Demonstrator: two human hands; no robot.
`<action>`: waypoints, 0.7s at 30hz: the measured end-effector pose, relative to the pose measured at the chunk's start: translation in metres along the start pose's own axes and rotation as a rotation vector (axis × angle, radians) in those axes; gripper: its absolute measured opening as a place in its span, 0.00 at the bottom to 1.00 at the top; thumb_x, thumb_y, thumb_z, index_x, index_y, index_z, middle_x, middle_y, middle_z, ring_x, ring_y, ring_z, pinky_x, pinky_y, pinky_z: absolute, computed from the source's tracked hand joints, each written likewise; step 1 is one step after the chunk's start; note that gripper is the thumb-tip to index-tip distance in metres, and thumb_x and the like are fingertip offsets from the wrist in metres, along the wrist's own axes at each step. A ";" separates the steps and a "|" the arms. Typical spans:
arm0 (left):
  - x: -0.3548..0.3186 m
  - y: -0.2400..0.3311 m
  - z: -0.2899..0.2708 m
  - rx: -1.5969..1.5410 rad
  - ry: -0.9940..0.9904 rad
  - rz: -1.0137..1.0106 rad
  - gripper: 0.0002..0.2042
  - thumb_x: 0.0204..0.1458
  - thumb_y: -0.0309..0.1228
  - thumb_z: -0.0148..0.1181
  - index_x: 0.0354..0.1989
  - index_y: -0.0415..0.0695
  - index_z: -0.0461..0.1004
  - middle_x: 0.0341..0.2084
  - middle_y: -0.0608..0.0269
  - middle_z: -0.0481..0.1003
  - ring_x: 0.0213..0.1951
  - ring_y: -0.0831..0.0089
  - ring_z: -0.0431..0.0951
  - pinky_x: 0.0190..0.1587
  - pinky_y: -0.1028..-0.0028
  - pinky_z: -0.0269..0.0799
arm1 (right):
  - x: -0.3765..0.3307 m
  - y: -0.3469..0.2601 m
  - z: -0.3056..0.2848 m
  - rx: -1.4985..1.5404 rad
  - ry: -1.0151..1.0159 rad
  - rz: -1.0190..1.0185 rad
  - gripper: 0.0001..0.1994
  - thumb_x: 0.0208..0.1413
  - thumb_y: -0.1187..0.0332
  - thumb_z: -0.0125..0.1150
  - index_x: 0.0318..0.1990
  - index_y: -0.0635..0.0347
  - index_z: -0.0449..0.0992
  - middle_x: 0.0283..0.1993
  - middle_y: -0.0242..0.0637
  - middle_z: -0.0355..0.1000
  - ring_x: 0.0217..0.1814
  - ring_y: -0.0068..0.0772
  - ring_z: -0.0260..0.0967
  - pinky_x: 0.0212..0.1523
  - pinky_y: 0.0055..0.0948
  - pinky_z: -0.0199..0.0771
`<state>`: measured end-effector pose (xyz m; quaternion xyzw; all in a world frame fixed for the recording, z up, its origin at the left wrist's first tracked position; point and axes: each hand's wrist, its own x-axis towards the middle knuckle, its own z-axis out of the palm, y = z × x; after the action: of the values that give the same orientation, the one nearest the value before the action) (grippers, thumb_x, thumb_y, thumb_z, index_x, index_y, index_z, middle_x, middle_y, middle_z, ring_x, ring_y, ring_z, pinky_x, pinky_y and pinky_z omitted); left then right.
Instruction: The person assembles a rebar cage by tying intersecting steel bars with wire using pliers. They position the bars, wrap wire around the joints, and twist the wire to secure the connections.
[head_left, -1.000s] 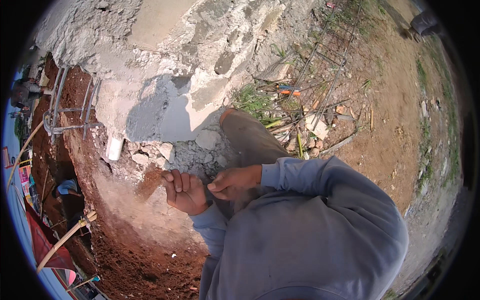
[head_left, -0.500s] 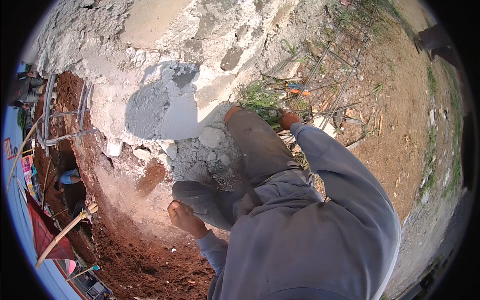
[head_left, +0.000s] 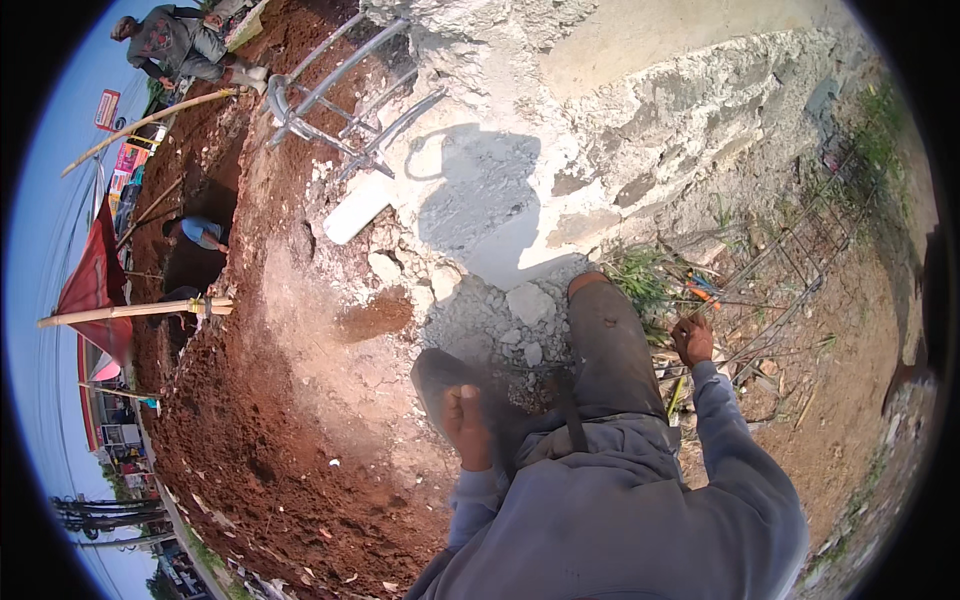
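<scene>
Since half a second ago, the view swings toward the red-earth trench (head_left: 208, 195) and the left hand (head_left: 467, 420) shifts inward, while the right hand (head_left: 692, 340) remains among site debris. Its fingers are curled, but whether they grip anything cannot be told. An orange-handled tool (head_left: 705, 291) lies near it at 12 o'clock, a grass clump (head_left: 640, 278) at 11 and thin metal rods (head_left: 797, 246) at 2. The left hand, blurred, is closed in a fist beside the bent left knee (head_left: 430, 372), its contents hidden. From mid-view, broken masonry (head_left: 690, 95) rises at 1 o'clock, a white pipe (head_left: 358, 208) juts at 10, and a co-worker in blue (head_left: 200, 233) bends in the trench at 9.
</scene>
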<state>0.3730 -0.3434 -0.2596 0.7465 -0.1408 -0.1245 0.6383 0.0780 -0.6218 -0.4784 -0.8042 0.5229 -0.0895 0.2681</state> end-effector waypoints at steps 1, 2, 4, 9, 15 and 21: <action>0.001 0.004 0.006 0.006 -0.010 -0.021 0.13 0.63 0.34 0.55 0.28 0.40 0.71 0.23 0.73 0.66 0.27 0.85 0.62 0.31 0.81 0.59 | -0.009 0.000 -0.009 -0.019 0.160 -0.128 0.12 0.52 0.58 0.66 0.33 0.57 0.79 0.42 0.42 0.70 0.46 0.48 0.67 0.49 0.44 0.64; 0.003 0.008 0.013 0.000 -0.045 -0.022 0.13 0.63 0.35 0.55 0.28 0.40 0.71 0.23 0.73 0.66 0.27 0.85 0.62 0.31 0.80 0.60 | -0.013 0.011 -0.011 0.032 0.207 -0.145 0.12 0.52 0.59 0.66 0.34 0.59 0.78 0.42 0.42 0.70 0.47 0.48 0.67 0.49 0.45 0.64; 0.007 0.015 0.027 -0.014 -0.112 -0.026 0.13 0.63 0.36 0.55 0.28 0.40 0.71 0.22 0.72 0.66 0.27 0.84 0.63 0.31 0.80 0.61 | -0.007 0.008 -0.027 0.059 0.326 -0.114 0.13 0.54 0.59 0.65 0.35 0.61 0.78 0.39 0.44 0.72 0.44 0.51 0.68 0.47 0.45 0.66; 0.013 0.039 0.047 0.119 -0.269 0.081 0.14 0.62 0.36 0.56 0.28 0.39 0.71 0.18 0.73 0.63 0.25 0.85 0.59 0.27 0.77 0.56 | 0.005 0.018 -0.056 0.118 0.499 0.025 0.16 0.61 0.57 0.59 0.35 0.65 0.76 0.32 0.47 0.72 0.33 0.51 0.70 0.35 0.42 0.69; 0.011 0.033 0.044 0.129 -0.314 0.065 0.12 0.61 0.32 0.55 0.28 0.38 0.70 0.21 0.69 0.64 0.28 0.80 0.62 0.29 0.73 0.61 | -0.006 -0.070 -0.139 0.395 0.590 -0.021 0.19 0.66 0.56 0.52 0.42 0.66 0.78 0.27 0.37 0.70 0.27 0.26 0.64 0.27 0.30 0.62; 0.014 0.042 0.043 0.009 -0.326 0.144 0.14 0.61 0.36 0.56 0.28 0.39 0.70 0.16 0.73 0.60 0.22 0.85 0.56 0.24 0.75 0.52 | -0.015 -0.239 -0.231 0.730 0.695 -0.479 0.19 0.68 0.55 0.49 0.38 0.65 0.75 0.19 0.27 0.57 0.22 0.17 0.52 0.23 0.24 0.50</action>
<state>0.3680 -0.3943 -0.2252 0.7072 -0.2959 -0.1971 0.6111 0.1631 -0.6124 -0.1570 -0.6787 0.3184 -0.5832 0.3130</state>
